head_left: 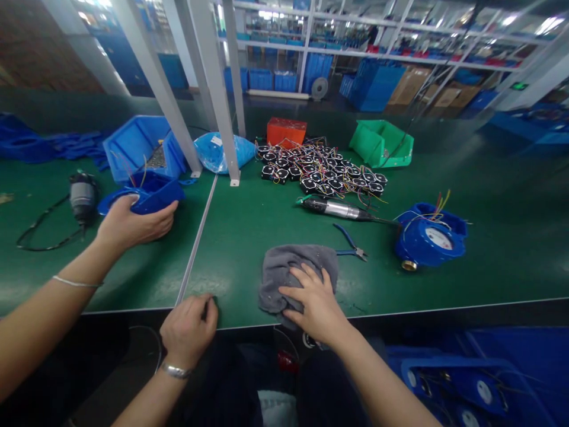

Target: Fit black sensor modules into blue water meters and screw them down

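My right hand (315,305) lies with its fingers spread on a crumpled grey cloth (278,270) near the table's front edge. My left hand (189,329), with a silver band at the wrist, is closed at the edge. A small dark bit shows at its fingertips; what it holds, if anything, I cannot make out. Blue-handled cutting pliers (351,240) lie open beyond the cloth. Behind them rests a black and silver electric screwdriver (338,209). To the right stands a blue water meter (429,237) with a brass fitting and loose coloured wires.
At left, a co-worker's hand (133,222) holds a blue meter housing (155,193). Another screwdriver (83,196) lies beside it. Black wired modules (317,169) are heaped at the back, near a green bin (384,142) and an orange box (287,131). Grey posts (217,89) rise from the table.
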